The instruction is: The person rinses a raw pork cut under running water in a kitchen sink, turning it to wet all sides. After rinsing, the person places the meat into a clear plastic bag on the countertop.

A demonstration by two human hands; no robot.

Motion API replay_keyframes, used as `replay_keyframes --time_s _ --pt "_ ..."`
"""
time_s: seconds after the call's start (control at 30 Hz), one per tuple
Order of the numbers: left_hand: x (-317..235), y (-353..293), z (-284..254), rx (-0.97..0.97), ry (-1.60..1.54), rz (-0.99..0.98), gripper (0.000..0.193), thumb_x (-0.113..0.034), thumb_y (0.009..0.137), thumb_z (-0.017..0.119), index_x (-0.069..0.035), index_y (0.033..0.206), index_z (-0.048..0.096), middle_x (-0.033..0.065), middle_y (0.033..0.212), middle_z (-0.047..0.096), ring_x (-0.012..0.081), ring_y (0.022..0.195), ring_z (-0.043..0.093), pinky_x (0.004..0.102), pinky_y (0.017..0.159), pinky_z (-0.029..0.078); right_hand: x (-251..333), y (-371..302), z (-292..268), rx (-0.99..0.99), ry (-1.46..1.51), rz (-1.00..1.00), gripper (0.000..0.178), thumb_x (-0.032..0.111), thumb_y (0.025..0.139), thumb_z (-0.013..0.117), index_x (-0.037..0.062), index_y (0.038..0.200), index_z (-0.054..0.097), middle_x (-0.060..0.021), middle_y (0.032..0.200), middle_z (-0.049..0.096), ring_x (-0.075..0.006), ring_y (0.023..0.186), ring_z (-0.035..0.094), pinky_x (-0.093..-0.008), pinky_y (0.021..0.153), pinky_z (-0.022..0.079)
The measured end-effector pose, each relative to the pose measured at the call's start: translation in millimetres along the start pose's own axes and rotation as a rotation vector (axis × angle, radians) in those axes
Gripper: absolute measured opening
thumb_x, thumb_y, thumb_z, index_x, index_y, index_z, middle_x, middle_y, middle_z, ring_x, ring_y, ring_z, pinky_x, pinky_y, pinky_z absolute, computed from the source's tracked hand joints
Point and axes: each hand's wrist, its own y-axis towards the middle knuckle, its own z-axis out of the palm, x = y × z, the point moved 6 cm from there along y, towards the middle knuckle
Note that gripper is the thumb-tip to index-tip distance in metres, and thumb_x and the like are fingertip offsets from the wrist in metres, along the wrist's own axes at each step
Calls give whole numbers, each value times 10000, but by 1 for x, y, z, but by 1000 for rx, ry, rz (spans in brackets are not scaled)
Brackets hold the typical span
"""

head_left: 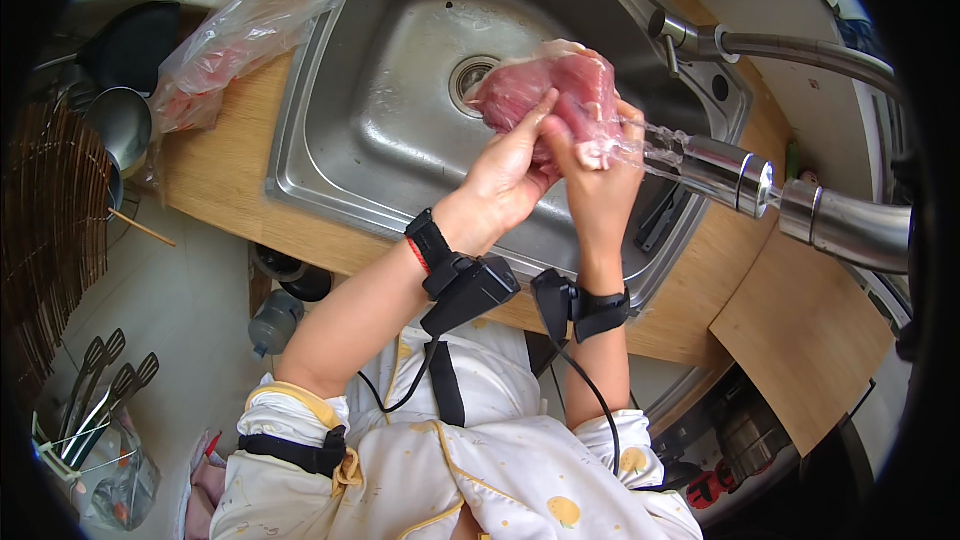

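Both my hands hold a large piece of raw pink meat [545, 90] over the stainless steel sink [400, 70]. My left hand [510, 170] grips its near left side, thumb laid along the surface. On the right end, where a pale fatty edge shows, my right hand [600, 165] is wrapped round the meat with its thumb on top. Water runs from the metal faucet [730, 175] at the right onto the meat and my right hand. Below the meat's left tip lies the drain [470, 80], partly covered. The fingers under the meat are hidden.
A clear plastic bag [250, 40] rests on the wooden counter [220, 165] left of the sink. A ladle [120, 130] and a dark pan [130, 45] hang farther left, above several slotted spatulas [110, 380]. Along the sink's right edge lies a black object [662, 218].
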Motion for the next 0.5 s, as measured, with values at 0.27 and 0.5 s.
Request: replay_keyframes --time_s 0.27,0.5 --pt "7 1 1 46 -40 -6 359 -251 969 496 -43 1257 443 96 1214 531 205 1081 556 391 924 509 2 7 -19 -83 -244 -244 226 176 965 485 -17 967 603 -108 811 650 -175 707 607 -293 649 468" --pt "1 2 -5 -59 -37 -20 336 -271 981 464 -59 1243 467 105 1233 523 214 1099 552 383 945 506 15 7 0 -32 -469 -282 268 226 815 702 20 968 624 -123 805 649 -282 707 622 -341 639 480"
